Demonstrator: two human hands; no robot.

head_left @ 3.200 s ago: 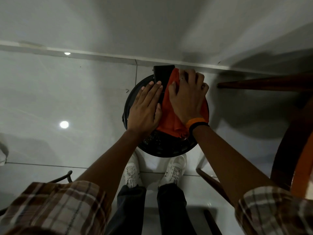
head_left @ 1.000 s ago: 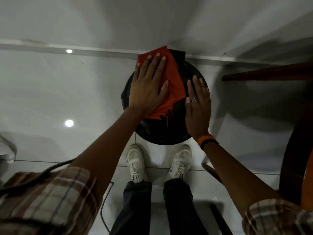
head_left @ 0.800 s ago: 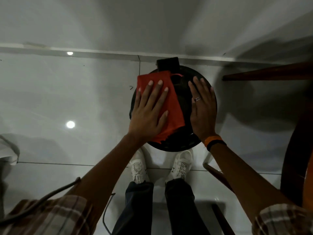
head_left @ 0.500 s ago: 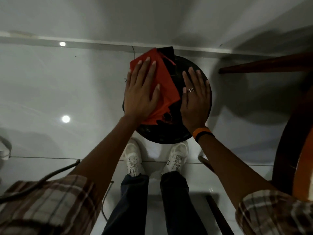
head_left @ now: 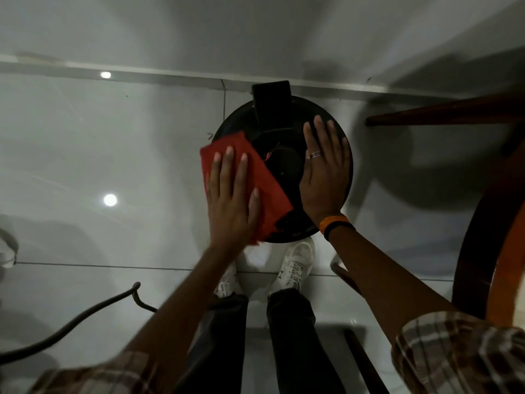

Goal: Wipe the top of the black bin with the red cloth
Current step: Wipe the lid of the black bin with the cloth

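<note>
A round black bin (head_left: 284,163) stands on the tiled floor below me, its lid hinge tab (head_left: 271,100) at the far side by the wall. The red cloth (head_left: 268,183) lies over the lid's left edge and near-left rim. My left hand (head_left: 231,200) presses flat on the cloth, fingers spread, and partly overhangs the rim. My right hand (head_left: 324,177), with a ring and an orange wristband, rests flat on the right side of the lid, touching no cloth. The lid's middle and far part show bare.
My white shoes (head_left: 292,265) stand just in front of the bin. Curved dark wooden furniture (head_left: 483,251) fills the right edge, with a wooden bar (head_left: 440,112) jutting towards the bin. A dark cable (head_left: 85,317) lies on the floor at lower left.
My left hand has dragged the cloth from the far left of the lid back to its near-left edge. Earlier the right hand held the cloth; it now stays flat on the right side.
</note>
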